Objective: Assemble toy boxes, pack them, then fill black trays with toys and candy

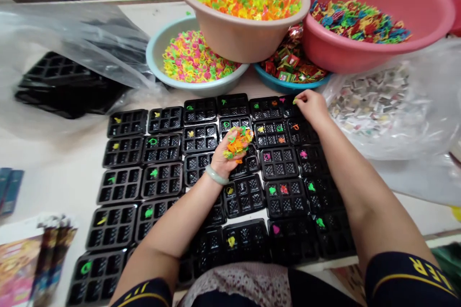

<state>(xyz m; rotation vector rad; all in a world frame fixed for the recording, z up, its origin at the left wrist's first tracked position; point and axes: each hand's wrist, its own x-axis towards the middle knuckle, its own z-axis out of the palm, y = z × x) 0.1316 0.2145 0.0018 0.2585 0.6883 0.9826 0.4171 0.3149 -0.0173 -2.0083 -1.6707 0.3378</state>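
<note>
I see the left hand (223, 157) cupped mid-frame round glossy orange, green and yellow trinkets (239, 144), the right hand (312, 106) outstretched, upper right of centre, pinching a small green piece (295, 101)

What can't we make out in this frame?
All head view:
- Wells of some black trays: hidden by the left forearm.
- Count of the bright pieces in the left hand: they overlap.
- Shape of the green piece at the right hand: too small, partly covered.
- Prints on the bagged squares: blurred, behind plastic.
- Blue items: cut off by the left edge.
</note>
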